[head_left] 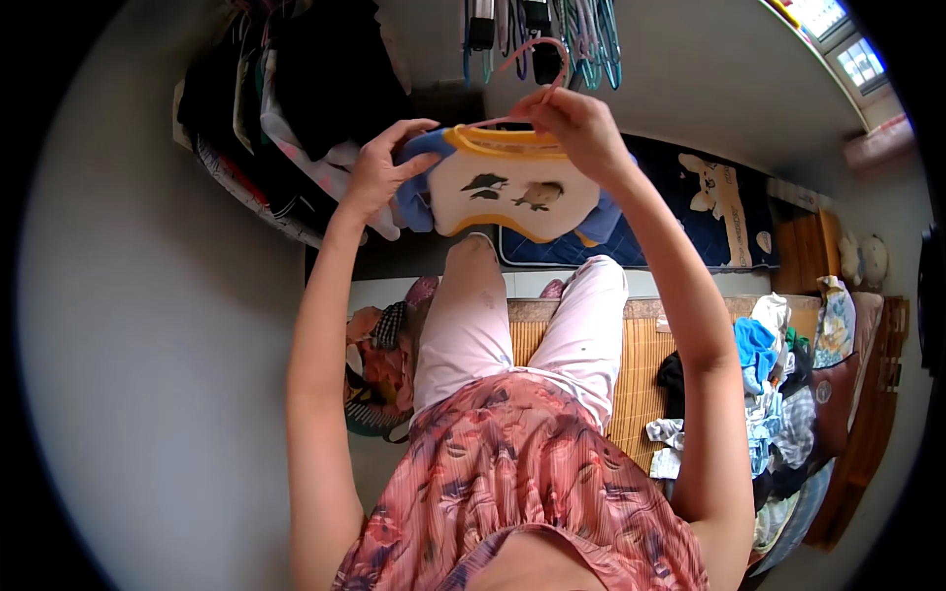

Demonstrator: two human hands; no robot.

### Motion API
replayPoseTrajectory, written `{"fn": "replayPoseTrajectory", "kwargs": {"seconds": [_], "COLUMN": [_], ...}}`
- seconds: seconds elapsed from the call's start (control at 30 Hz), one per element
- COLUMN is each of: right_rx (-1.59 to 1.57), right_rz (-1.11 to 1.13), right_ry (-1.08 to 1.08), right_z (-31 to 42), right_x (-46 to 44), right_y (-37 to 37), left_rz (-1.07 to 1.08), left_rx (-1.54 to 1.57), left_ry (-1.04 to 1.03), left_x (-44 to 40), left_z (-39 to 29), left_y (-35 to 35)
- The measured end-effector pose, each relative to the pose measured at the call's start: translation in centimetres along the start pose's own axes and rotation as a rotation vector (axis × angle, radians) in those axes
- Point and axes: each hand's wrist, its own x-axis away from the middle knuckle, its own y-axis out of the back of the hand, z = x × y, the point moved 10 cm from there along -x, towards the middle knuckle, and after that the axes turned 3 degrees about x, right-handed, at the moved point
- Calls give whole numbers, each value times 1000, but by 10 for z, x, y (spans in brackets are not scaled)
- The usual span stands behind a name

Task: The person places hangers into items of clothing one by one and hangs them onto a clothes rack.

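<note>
A small child's shirt (507, 192), white with a yellow collar and blue sleeves, hangs in front of me on a pink clothes hanger (564, 69). A dark print and a small animal figure show on its chest. My right hand (572, 123) grips the hanger just below its hook, above the collar. My left hand (389, 167) pinches the shirt's blue shoulder on the left side, thumb in front and fingers behind. Part of the hanger is hidden inside the shirt.
Several empty hangers (591, 44) hang on a rail ahead. Dark clothes (335, 79) hang at the upper left. A dark blue mat (670, 222) lies beyond my knees. Piled clothes (778, 394) lie on the bamboo mat (636, 394) at right; more clothes (379, 369) sit by my left leg.
</note>
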Motion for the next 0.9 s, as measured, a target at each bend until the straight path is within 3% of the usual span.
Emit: {"fn": "replayPoseTrajectory", "kwargs": {"seconds": [0.1, 0.2, 0.3, 0.37, 0.4, 0.47, 0.57, 0.6, 0.7, 0.77, 0.83, 0.9], "right_rx": [27, 125, 202, 167, -49, 6, 14, 1, -22, -12, -115, -16], "right_rz": [-26, -3, 163, 127, -10, -2, 23, 31, 55, 63, 172, 80], "right_ry": [-25, -27, 125, 102, 97, 46, 0, -7, -15, 17, -116, 149], "right_z": [-6, 10, 29, 22, 19, 13, 8, 9, 13, 24, 19, 44], "right_x": [-4, -2, 6, 9, 4, -1, -5, -8, -13, -15, -9, -1], "right_y": [11, 20, -2, -16, -6, -7, -20, -26, -39, -40, -42, -24], "left_rz": [13, -200, -245, -169, -153, -146, -204, -148, -46, 22, -22, -10], "left_rx": [24, 148, 210, 70, -11, -65, -337, -349, -566, -430, -203, -26], "left_ry": [123, 94, -106, -138, -160, -130, -292, -287, -535, -359, -342, -238], "left_x": [8, 17, 20, 20, 20, 21, 19, 13, -1, -24, -37, -46], "left_z": [49, 37, -2, -8, -15, -12, -36, -45, -67, -47, -44, -27], "left_y": [18, 35, 37, 32, 32, 36, 34, 24, -18, -26, -16, -9]}}
